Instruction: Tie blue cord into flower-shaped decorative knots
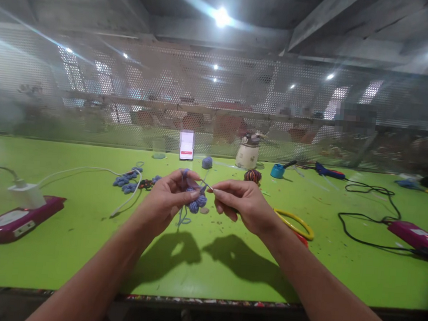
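Observation:
Between thumb and fingers, my left hand (171, 194) pinches a small blue-purple crochet piece (195, 205) with puffy lobes. Blue yarn (186, 173) wraps over a raised finger of that hand, and a loose strand hangs below the piece. A thin metal crochet hook (208, 184) is held in my right hand (242, 201), closed in a pinch, its tip reaching left to the yarn at the piece. Both hands are above the green table, their shadows falling below them. Behind them sits a ball of blue yarn (207, 162).
A phone (187, 145) stands upright at the back, near a cream jar (247, 156). Finished-looking blue crochet pieces (127, 180) and a white cable (86, 168) lie left. Yellow ring (298, 223), multicoloured yarn ball (252, 176), glue gun (329, 171) and power strips (419, 237) are around.

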`<state>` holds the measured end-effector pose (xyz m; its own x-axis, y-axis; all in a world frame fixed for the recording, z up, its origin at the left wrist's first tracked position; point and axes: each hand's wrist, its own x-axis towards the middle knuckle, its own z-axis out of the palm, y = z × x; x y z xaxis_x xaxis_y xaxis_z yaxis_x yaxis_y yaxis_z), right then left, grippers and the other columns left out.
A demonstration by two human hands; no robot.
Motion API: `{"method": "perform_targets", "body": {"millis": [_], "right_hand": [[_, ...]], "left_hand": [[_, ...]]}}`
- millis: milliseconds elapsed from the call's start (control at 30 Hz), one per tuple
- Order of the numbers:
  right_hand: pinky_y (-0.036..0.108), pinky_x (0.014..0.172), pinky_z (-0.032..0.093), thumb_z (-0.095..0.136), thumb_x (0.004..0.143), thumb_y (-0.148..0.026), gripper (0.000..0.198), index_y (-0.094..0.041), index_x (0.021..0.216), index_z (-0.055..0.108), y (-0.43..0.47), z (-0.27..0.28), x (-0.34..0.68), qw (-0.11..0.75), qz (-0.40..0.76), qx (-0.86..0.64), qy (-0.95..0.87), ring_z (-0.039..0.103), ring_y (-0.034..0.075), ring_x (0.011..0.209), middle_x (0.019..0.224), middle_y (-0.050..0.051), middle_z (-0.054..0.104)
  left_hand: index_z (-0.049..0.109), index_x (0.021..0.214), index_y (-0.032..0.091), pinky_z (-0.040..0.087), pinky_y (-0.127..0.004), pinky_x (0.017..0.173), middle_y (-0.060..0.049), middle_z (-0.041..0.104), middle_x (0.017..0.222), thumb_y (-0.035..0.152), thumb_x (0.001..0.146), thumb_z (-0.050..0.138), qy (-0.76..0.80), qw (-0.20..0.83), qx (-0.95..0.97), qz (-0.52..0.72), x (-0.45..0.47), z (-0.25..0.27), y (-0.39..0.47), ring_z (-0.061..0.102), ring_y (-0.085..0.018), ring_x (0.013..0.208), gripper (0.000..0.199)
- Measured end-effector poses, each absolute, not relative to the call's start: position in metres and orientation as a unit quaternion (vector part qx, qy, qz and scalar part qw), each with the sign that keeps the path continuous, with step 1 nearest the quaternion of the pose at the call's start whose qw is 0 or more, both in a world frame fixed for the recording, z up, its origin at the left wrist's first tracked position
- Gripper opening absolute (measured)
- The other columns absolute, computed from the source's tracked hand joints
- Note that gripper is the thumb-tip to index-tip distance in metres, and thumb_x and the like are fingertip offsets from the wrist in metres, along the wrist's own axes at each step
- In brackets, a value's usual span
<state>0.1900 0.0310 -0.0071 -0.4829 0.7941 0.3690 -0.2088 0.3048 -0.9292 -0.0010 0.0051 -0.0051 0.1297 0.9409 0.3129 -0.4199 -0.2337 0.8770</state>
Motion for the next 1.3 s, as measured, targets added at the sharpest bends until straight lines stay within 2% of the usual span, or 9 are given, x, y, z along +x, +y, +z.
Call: {"method": "perform_targets", "body": {"millis": [100, 267, 400, 533, 933, 1000, 1067, 1200, 1300], "right_hand": [[0.019, 0.035, 0.025, 0.076, 0.076, -0.034, 0.022, -0.015, 0.087, 0.076, 0.031, -0.01, 0.188, 0.454, 0.583, -0.223, -0.636, 0.041, 0.004, 0.038, 0.054, -0.001, 0.063], [0.019, 0.037, 0.025, 0.075, 0.076, -0.033, 0.025, -0.017, 0.095, 0.076, 0.032, -0.009, 0.189, 0.446, 0.595, -0.228, -0.629, 0.042, 0.005, 0.038, 0.054, -0.001, 0.064], [0.019, 0.038, 0.026, 0.072, 0.077, -0.028, 0.033, -0.018, 0.108, 0.074, 0.032, -0.006, 0.19, 0.44, 0.587, -0.24, -0.636, 0.044, 0.005, 0.04, 0.054, -0.002, 0.063], [0.019, 0.037, 0.025, 0.073, 0.075, -0.027, 0.031, -0.017, 0.104, 0.076, 0.034, -0.005, 0.192, 0.451, 0.577, -0.263, -0.629, 0.044, 0.005, 0.039, 0.051, -0.003, 0.061], [0.019, 0.036, 0.026, 0.073, 0.073, -0.024, 0.023, -0.018, 0.095, 0.079, 0.034, -0.001, 0.195, 0.436, 0.525, -0.275, -0.678, 0.04, 0.003, 0.036, 0.048, -0.005, 0.057], [0.018, 0.035, 0.026, 0.072, 0.073, -0.02, 0.022, -0.017, 0.093, 0.079, 0.035, -0.001, 0.195, 0.41, 0.514, -0.294, -0.694, 0.037, 0.003, 0.033, 0.046, -0.006, 0.057], [0.018, 0.034, 0.026, 0.07, 0.072, -0.016, 0.02, -0.014, 0.09, 0.079, 0.038, -0.003, 0.193, 0.402, 0.518, -0.333, -0.678, 0.036, 0.003, 0.03, 0.043, -0.005, 0.056], [0.018, 0.033, 0.023, 0.071, 0.071, -0.017, 0.023, -0.009, 0.093, 0.078, 0.038, -0.013, 0.182, 0.45, 0.571, -0.372, -0.577, 0.039, 0.004, 0.032, 0.042, -0.004, 0.055], [0.018, 0.036, 0.027, 0.071, 0.074, -0.025, 0.036, -0.01, 0.107, 0.073, 0.034, -0.018, 0.174, 0.487, 0.586, -0.352, -0.543, 0.041, 0.004, 0.036, 0.049, -0.005, 0.057]], "left_hand": [[0.065, 0.115, 0.016, 0.05, -0.023, 0.063, 0.0, 0.069, 0.07, 0.007, 0.064, 0.081, 0.27, 0.542, 0.525, 0.599, -0.001, -0.006, 0.006, 0.063, -0.012, 0.065, 0.055], [0.044, 0.142, 0.014, 0.051, -0.022, 0.061, 0.001, 0.069, 0.069, 0.009, 0.068, 0.081, 0.285, 0.51, 0.556, 0.591, 0.001, -0.003, 0.003, 0.063, -0.012, 0.065, 0.083], [0.028, 0.152, 0.016, 0.052, -0.023, 0.063, 0.001, 0.069, 0.069, 0.009, 0.069, 0.081, 0.299, 0.486, 0.579, 0.583, 0.004, -0.002, 0.0, 0.063, -0.013, 0.066, 0.099], [0.021, 0.154, 0.018, 0.054, -0.025, 0.066, 0.0, 0.07, 0.073, 0.01, 0.068, 0.081, 0.282, 0.486, 0.594, 0.576, 0.007, -0.002, -0.001, 0.064, -0.014, 0.069, 0.105], [0.033, 0.149, 0.012, 0.049, -0.025, 0.062, 0.001, 0.066, 0.069, 0.009, 0.066, 0.079, 0.327, 0.492, 0.568, 0.573, 0.005, -0.005, 0.002, 0.06, -0.014, 0.065, 0.095], [0.034, 0.15, 0.016, 0.047, -0.026, 0.061, 0.003, 0.063, 0.067, 0.01, 0.07, 0.074, 0.356, 0.433, 0.62, 0.549, 0.007, -0.008, 0.002, 0.057, -0.015, 0.062, 0.089], [0.039, 0.148, 0.023, 0.044, -0.028, 0.063, 0.003, 0.061, 0.067, 0.008, 0.075, 0.067, 0.394, 0.311, 0.69, 0.522, 0.011, -0.013, 0.001, 0.054, -0.015, 0.06, 0.079], [0.062, 0.13, 0.03, 0.042, -0.033, 0.076, -0.004, 0.066, 0.081, 0.003, 0.078, 0.057, 0.432, 0.066, 0.766, 0.472, 0.018, -0.025, 0.0, 0.054, -0.019, 0.071, 0.059], [0.069, 0.12, 0.03, 0.042, -0.036, 0.084, -0.006, 0.069, 0.088, 0.006, 0.079, 0.06, 0.421, 0.059, 0.744, 0.515, 0.019, -0.027, 0.0, 0.057, -0.022, 0.08, 0.048]]}}
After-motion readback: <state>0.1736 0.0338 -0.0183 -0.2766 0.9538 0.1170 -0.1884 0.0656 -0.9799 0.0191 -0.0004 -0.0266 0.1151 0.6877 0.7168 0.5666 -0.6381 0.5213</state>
